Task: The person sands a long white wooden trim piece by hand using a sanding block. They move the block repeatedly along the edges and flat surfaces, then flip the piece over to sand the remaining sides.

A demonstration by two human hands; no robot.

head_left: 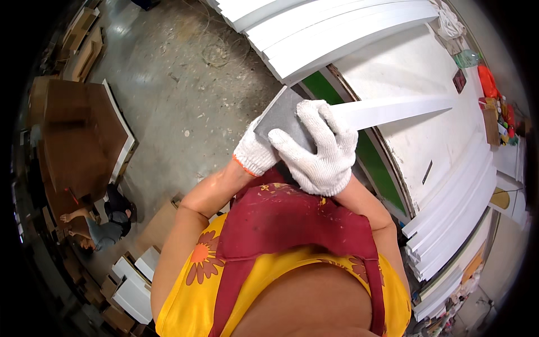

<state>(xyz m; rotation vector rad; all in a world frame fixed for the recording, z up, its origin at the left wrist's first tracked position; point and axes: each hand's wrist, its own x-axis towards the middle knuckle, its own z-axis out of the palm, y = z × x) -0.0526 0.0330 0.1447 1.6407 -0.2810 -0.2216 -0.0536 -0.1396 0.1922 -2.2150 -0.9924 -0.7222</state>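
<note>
1. Close against the chest, over a dark red apron [292, 224], both gloved hands work together. The right hand [320, 151] lies on top with fingers spread and curled over a grey sanding sheet [281, 115]; the left hand [255, 151] sits beneath, mostly hidden, so I cannot tell how its fingers lie.
2. Under the sheet, a long white strip [393, 109] runs out to the right, its near end clamped between the hands and its far end resting on the white table [415, 62].
3. Risk, as I judge it: the strip is held at one end only, so hard pressure could make it flex or slide; the sheet could also slip along the painted face.
4. Beyond, stacked white boards [325, 28] crowd the table's top edge, and more white strips [455, 219] its right.
5. Leftward the concrete floor [179, 84] gives open room; another person [104, 224] crouches well apart.
</note>
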